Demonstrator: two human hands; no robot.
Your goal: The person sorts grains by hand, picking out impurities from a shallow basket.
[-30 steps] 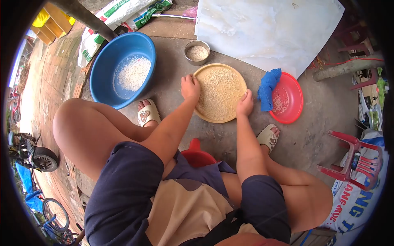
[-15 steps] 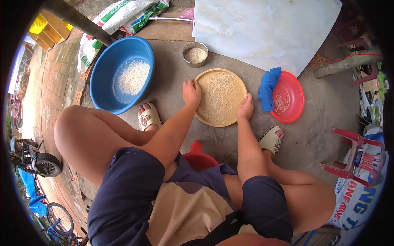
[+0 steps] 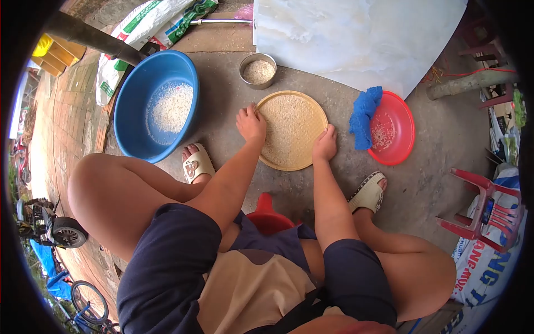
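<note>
1. My right hand (image 3: 325, 143) is closed on the right rim of the round tray (image 3: 305, 147), with the thumb side up along the edge.
2. My left hand (image 3: 251, 122) lies against the tray's left rim, its fingers partly bent; I cannot tell how firmly it grips.
3. The tray sits in front of me, between my sandals and the far edge of the concrete floor (image 3: 409, 214); whether it rests on the floor or is lifted off it, I cannot tell.
4. Pale grains (image 3: 282, 116) cover the tray's left and far parts, thinning to bare surface by its right near edge.
5. Just past the tray's far rim, close to the floor's far edge, stands a metal bowl (image 3: 256, 86) with more pale grains inside.
6. Toward the floor's left edge, a large blue basin (image 3: 140, 92) holds a white heap (image 3: 173, 107) of grains.
7. Toward the right edge is a red basin (image 3: 404, 132), a few pale bits on its bottom and a blue cloth (image 3: 364, 116) draped over its left rim.
8. A white sheet (image 3: 356, 39) covers the floor's far right, its near corner beside the red basin.
</note>
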